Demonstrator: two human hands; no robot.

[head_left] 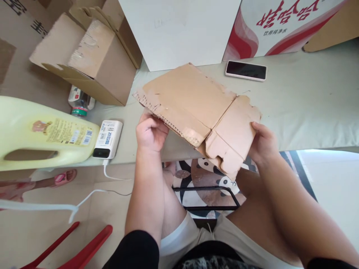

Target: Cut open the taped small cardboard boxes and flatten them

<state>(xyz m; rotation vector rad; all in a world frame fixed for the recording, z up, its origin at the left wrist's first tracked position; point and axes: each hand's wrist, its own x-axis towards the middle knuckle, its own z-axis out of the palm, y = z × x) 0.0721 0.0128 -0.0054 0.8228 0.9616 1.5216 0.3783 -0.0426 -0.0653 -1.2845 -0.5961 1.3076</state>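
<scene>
A torn piece of brown cardboard (187, 97) with folded flaps is held up tilted over the front edge of the table. My left hand (152, 130) grips its lower left edge, the fingers partly hidden beneath it. At the right end, my right hand (263, 142) pinches the smaller flap with the thumb on top. The cardboard's edges are ragged, and a crease runs between its large panel and the right flap.
Behind stand a white box (185, 33), a red-and-white box (269, 30) and an open carton (98, 63). A phone (246, 71) lies on the table (308, 101). At left are a yellow jug (67, 130), a bottle (80, 102) and a cabled power bank (108, 139).
</scene>
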